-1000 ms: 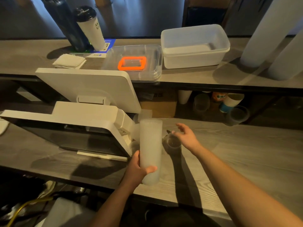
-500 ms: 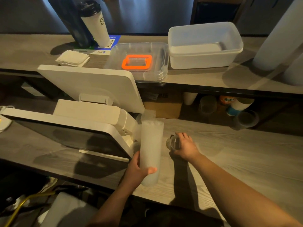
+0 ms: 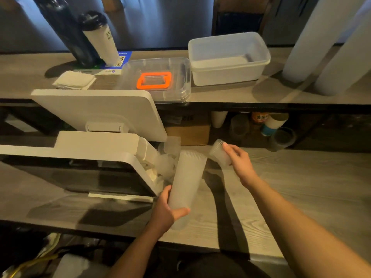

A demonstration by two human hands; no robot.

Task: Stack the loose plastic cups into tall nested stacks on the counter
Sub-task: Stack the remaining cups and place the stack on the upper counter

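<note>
Frosted plastic makes much here hard to read: a few loose cups (image 3: pixel 167 157) huddle in the gap between the white till (image 3: pixel 84 149) and the tall stack of cups (image 3: pixel 187 182), and their edges melt into one another, so their number cannot be told. The stack's bottom end is hidden behind the left hand (image 3: pixel 165 211), and both forearms are cut off by the near edge of the view. Under the far shelf (image 3: pixel 230 96), more cups and a brown box (image 3: pixel 188 131) sit in deep shadow, little more than shapes.

The left hand has a closed grip round the lower part of the stack, thumb across its near side, fingers behind it. The stack leans to the right, over the wooden table (image 3: pixel 291 187), its open rim pointing far and right. The right hand (image 3: pixel 240 162) pinches a single cup (image 3: pixel 219 153) by its side, fingers curled on it. That cup is tilted, mouth turned to the far left, just right of the stack's rim and apart from it.
</note>
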